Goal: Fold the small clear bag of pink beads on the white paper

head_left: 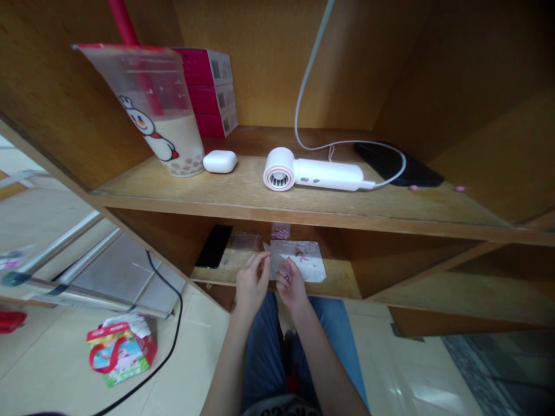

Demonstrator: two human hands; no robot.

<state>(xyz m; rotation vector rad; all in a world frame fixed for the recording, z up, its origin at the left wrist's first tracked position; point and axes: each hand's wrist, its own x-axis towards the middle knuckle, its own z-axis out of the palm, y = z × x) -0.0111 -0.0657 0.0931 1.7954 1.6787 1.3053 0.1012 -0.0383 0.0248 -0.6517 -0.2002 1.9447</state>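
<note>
Over the lower shelf, my left hand [252, 281] pinches a small clear plastic bag [276, 266] by its left side. My right hand [292, 284] is closed at the bag's other side, with small pink bits near its curled fingers. Behind the hands lies a white sheet of paper [313, 264] with several tiny pink pieces [302, 252] on it. A clear packet of pink pieces [281, 231] sits just beyond the paper. To the left are a flat clear packet [246, 241] and a black phone [214, 246].
The upper shelf holds a milk tea cup [182, 138], pink boxes [203, 101], a white earbud case [219, 162], a white handheld fan [323, 173] with its cable and a dark flat object [390, 164]. A colourful bag [121, 349] and black cable [176, 332] lie on the floor.
</note>
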